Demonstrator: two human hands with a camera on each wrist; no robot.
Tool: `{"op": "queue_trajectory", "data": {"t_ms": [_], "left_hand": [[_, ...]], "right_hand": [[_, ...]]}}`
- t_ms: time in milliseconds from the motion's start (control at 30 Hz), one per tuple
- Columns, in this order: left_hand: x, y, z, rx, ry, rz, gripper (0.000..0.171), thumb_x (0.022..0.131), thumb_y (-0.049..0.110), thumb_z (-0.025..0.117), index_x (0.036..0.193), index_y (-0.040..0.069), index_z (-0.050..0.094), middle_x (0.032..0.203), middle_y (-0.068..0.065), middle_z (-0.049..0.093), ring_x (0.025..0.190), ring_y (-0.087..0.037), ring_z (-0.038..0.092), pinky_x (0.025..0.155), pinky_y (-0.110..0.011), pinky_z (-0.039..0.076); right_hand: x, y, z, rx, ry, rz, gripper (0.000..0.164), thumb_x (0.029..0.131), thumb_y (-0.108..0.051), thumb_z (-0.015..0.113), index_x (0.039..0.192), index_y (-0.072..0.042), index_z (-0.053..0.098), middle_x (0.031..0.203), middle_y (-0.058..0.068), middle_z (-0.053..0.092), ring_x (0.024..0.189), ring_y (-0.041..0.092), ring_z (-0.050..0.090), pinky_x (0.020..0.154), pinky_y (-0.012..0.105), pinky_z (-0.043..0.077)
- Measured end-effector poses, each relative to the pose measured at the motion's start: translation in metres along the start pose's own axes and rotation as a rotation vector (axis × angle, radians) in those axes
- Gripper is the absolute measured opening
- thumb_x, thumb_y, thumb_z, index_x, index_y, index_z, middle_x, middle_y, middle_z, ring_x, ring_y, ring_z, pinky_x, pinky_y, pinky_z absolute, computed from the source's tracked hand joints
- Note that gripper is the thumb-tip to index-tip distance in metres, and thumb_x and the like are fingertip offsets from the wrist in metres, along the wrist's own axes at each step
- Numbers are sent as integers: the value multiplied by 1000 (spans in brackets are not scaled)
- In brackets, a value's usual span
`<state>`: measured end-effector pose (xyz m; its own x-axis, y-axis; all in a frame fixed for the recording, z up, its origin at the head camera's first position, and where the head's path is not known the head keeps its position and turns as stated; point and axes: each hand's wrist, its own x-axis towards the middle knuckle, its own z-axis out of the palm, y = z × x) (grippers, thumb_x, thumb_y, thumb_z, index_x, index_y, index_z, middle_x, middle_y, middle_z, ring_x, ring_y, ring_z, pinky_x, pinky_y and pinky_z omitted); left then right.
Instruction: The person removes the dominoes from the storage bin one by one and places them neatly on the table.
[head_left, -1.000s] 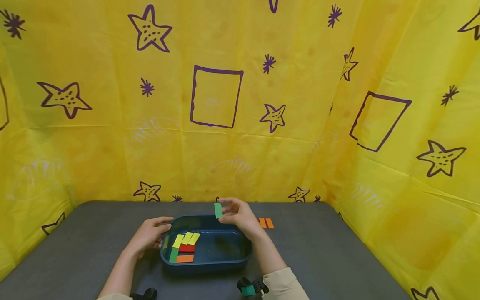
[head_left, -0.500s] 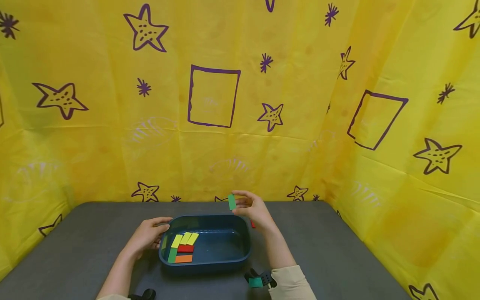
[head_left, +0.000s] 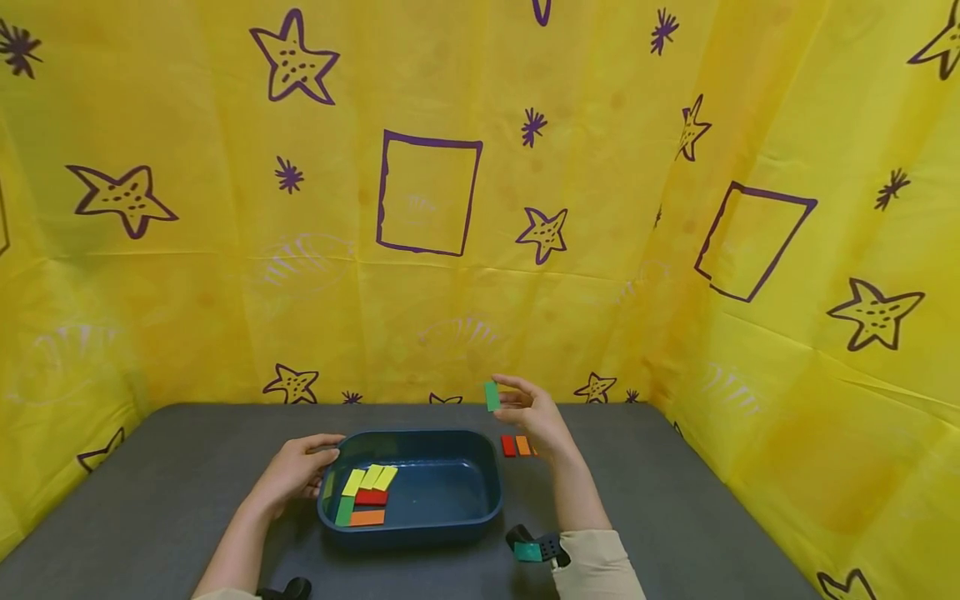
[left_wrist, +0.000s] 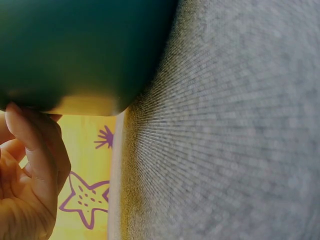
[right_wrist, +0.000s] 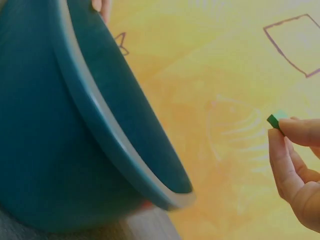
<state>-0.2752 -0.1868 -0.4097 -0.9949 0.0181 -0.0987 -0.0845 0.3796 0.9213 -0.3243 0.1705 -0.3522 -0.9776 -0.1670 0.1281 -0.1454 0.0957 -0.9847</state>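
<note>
A dark blue basin [head_left: 435, 487] stands on the table, and my left hand [head_left: 294, 468] grips its left rim. Lying at the basin's left end are several yellow blocks [head_left: 371, 477], a red block [head_left: 371, 497], a green block [head_left: 345, 511] and an orange block [head_left: 367, 517], all flat and rectangular. My right hand [head_left: 534, 419] pinches another green block [head_left: 492, 396] between thumb and fingertips, raised beyond the basin's far right corner. In the right wrist view this held green block [right_wrist: 273, 121] shows end-on, clear of the basin's rim [right_wrist: 100, 115].
On the grey table [head_left: 645, 500] right of the basin lie a red block [head_left: 508, 446] and an orange block [head_left: 522, 446]; my right hand partly hides a further orange one. A yellow patterned curtain [head_left: 450, 333] closes off the back and sides.
My right hand has moved right and slightly up with the green block, away from above the basin. The red and orange blocks behind it show again. My left hand stays on the rim.
</note>
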Motion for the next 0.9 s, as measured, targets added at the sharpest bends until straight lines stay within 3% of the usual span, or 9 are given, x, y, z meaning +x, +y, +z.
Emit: {"op": "queue_trajectory", "data": {"t_ms": [633, 900], "left_hand": [[-2, 0, -1, -1, 1, 6, 44, 101, 15, 49, 141, -4, 48, 89, -10, 67, 58, -14, 57, 54, -27, 52], [-1, -1, -1, -4, -3, 16, 46, 101, 16, 50, 142, -5, 47, 91, -11, 67, 57, -15, 57, 54, -27, 52]], "right_hand": [[7, 27, -45, 80, 121, 78, 59, 89, 10, 60, 145, -5, 49, 113, 13, 53, 97, 16, 57, 93, 32, 56], [7, 44, -56, 62, 194, 133, 58, 89, 11, 58, 144, -5, 49, 123, 21, 48, 105, 23, 56, 110, 49, 45]]}}
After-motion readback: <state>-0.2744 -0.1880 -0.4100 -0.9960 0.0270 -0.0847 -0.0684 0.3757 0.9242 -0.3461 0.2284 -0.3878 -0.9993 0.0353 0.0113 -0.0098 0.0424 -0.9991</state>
